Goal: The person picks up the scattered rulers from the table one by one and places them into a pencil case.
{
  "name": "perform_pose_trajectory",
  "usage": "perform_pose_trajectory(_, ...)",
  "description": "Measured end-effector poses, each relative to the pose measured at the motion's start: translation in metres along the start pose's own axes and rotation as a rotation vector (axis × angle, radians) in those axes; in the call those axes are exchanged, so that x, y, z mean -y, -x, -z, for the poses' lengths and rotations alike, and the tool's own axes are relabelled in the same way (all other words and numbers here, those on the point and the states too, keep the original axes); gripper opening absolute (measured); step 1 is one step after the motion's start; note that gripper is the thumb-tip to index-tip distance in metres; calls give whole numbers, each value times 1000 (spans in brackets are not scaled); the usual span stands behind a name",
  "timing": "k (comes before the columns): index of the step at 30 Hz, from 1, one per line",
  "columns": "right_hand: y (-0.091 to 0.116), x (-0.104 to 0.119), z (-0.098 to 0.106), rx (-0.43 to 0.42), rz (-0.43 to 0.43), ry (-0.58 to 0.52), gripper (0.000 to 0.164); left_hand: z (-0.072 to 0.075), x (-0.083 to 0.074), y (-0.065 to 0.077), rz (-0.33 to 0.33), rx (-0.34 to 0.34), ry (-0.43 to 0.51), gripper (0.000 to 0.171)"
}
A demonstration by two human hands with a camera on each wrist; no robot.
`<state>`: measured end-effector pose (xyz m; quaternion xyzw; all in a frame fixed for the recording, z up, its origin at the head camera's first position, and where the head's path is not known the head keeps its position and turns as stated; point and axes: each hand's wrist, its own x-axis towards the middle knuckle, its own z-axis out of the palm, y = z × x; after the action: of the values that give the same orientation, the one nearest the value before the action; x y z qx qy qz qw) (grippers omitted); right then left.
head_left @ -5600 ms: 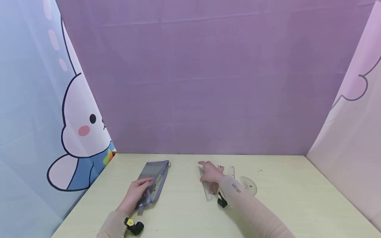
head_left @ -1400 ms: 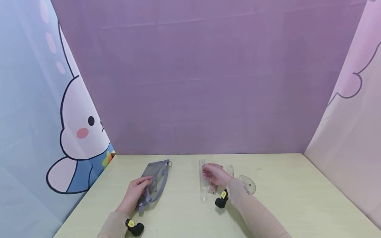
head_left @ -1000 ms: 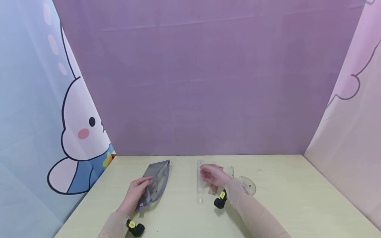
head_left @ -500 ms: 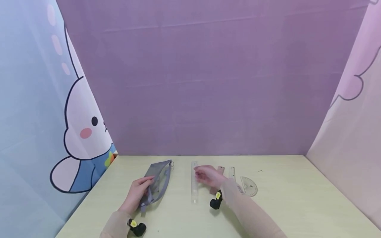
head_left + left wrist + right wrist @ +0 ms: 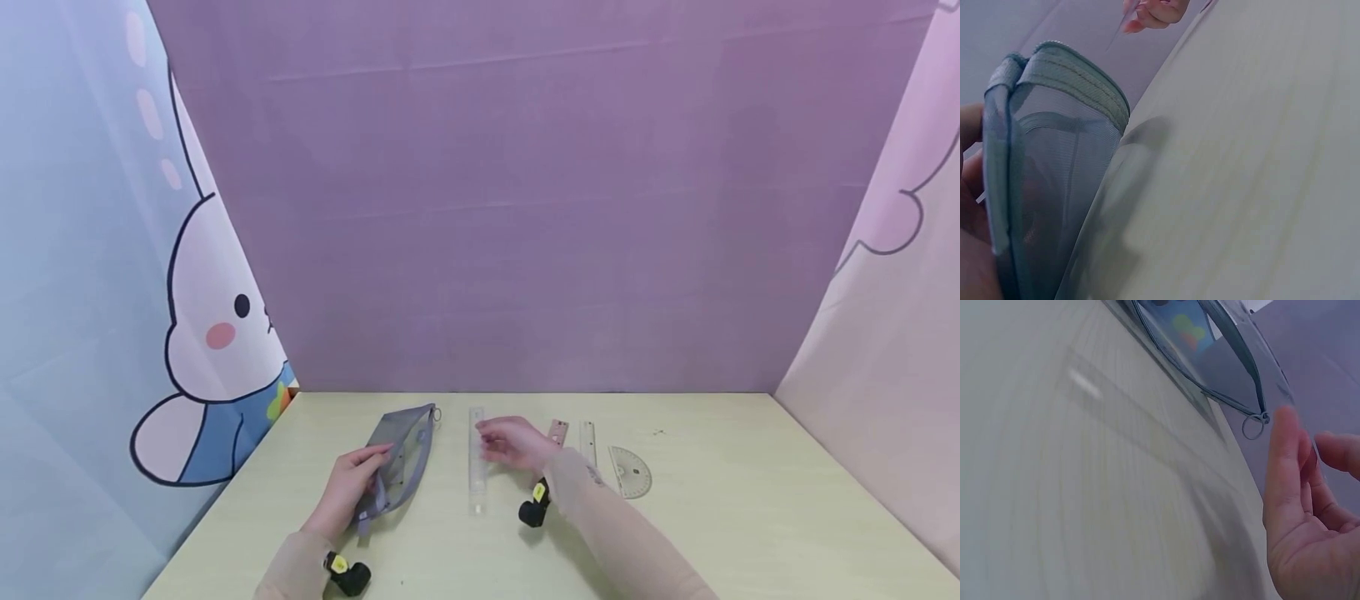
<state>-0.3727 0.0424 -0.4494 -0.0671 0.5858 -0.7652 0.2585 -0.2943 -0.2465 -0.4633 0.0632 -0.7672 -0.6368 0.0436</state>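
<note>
Plastic ruler (image 5: 477, 471) in right hand (image 5: 517, 442), markings unreadable.

Left hand (image 5: 972, 222) partly behind pouch (image 5: 1050, 162)

The sleeves (image 5: 626, 529) are beige — one apparently printed.

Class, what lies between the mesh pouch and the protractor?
In the head view, left to right: the clear ruler pinched by the right hand, then a pink ruler and a pale ruler, both partly hidden.
</note>
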Motion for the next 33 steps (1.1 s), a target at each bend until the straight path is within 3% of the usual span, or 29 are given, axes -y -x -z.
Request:
perform_pose_trajectory(17, -9, 0, -19, -8, -13, 18, 26, -1, 0, 0, -3, -7, 18, 35)
perform_pose_trajectory(33, -19, -5, -37, 34, 0, 71, 32, -3, -2, 2, -9, 0, 16, 34)
